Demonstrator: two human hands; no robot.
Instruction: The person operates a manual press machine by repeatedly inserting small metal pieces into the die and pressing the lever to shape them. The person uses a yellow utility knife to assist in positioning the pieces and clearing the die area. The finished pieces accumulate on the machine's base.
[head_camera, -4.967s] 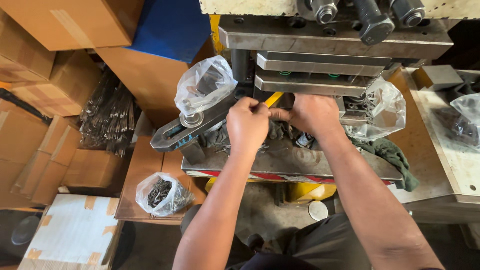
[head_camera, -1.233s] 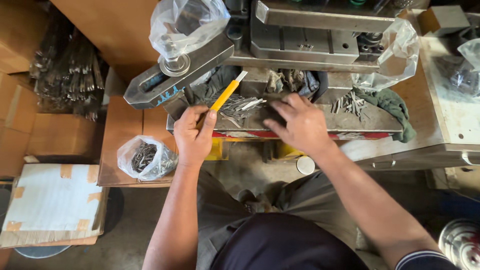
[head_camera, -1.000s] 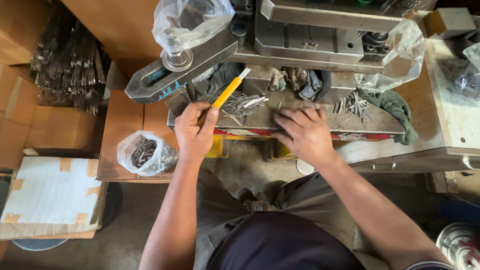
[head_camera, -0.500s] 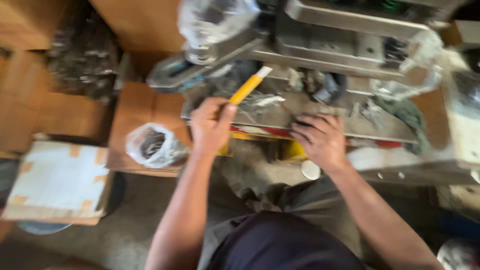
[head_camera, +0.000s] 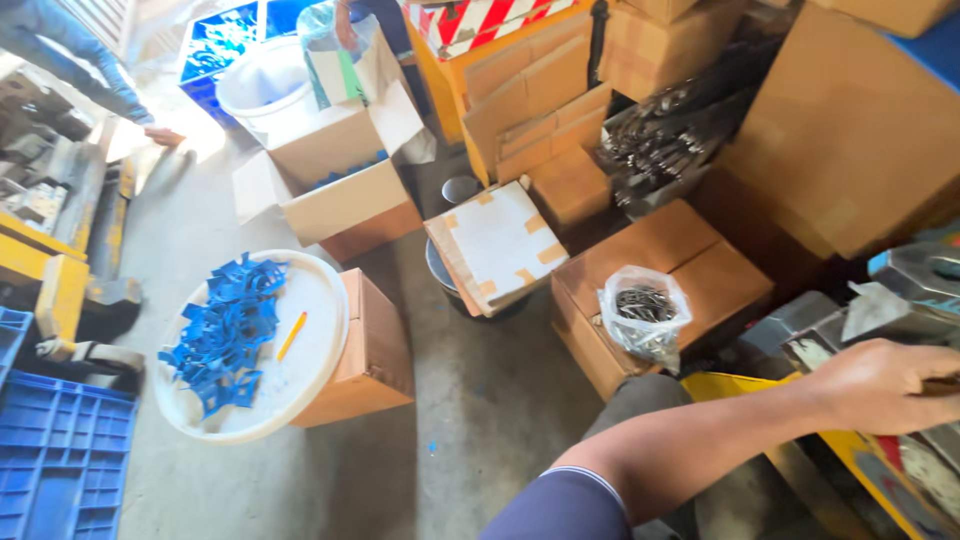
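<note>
The view has swung left from the press bench to the floor. Only the left hand (head_camera: 880, 385) shows, resting on the machine's edge (head_camera: 900, 300); its grip cannot be told. A bag of metal parts (head_camera: 643, 315) sits on a cardboard box (head_camera: 700, 270) nearby.

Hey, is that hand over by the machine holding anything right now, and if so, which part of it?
Cannot be told: the left hand is curled at the frame's right edge, fingers hidden. The right hand is out of view.
</note>
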